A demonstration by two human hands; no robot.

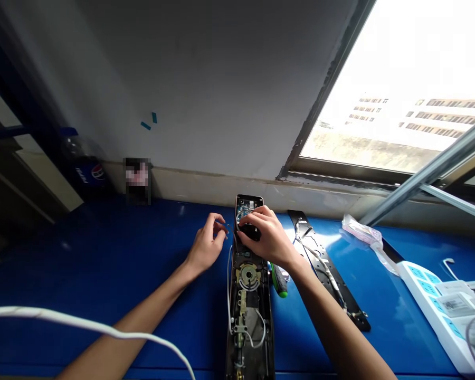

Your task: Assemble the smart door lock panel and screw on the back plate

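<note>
A long, narrow black housing point(255, 300) lies open on the blue counter point(142, 253), its rounded far end close to the counter's far edge and its near end running out of view at the bottom. Over its far half, the right hand point(264, 232) is bent down with thumb and fingertips curled close together at the circuit board point(244, 209); whether they pinch a part or a wire there, I cannot tell. Just beside the housing's left edge hovers the left hand point(209, 244), thumb and forefinger slightly apart, near the same board; tiny specks show by the fingertips, too small to name.

Nearer than the right hand, a round, brass-toned metal disc point(249, 275) sits in the housing, with thin white wires point(265, 330) looping below it. A green-and-black rubbery handle point(279, 281) lies just right of the housing, partly under the right forearm. Farther right is a flat black plate point(314, 245) with small holes, a pale wrapped cable point(328, 274) along it. Toward the counter's right edge are a crinkled clear bag point(362, 232) and a glossy white power strip point(427, 295); near the far left corner stands a dark plastic bottle point(87, 169)
</note>
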